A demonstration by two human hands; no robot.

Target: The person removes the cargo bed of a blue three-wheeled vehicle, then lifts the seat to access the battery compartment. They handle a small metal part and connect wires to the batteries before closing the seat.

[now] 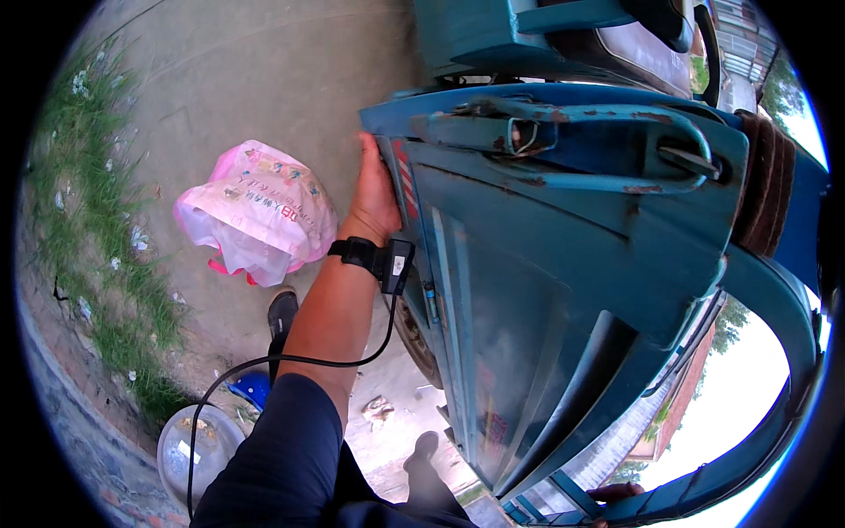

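Note:
My left hand (377,198) lies stretched along the left side of a blue metal vehicle body (528,255), with one finger pointing away from me. Its other fingers are mostly hidden by the panel's edge. A black strap with a small box (398,267) sits on that wrist, and a black cable runs down from it. On top of the body is a worn, rusty metal handle loop (616,112). At the lower right, only some fingers of my right hand (616,492) show, curled over a blue metal rail (695,495).
A pink and white plastic bag (260,211) stands on the concrete, left of my forearm. Nearer me are a pale round tub (201,453) and a blue object (253,388). Grass (101,238) borders the left side. A wheel (415,343) shows below the body.

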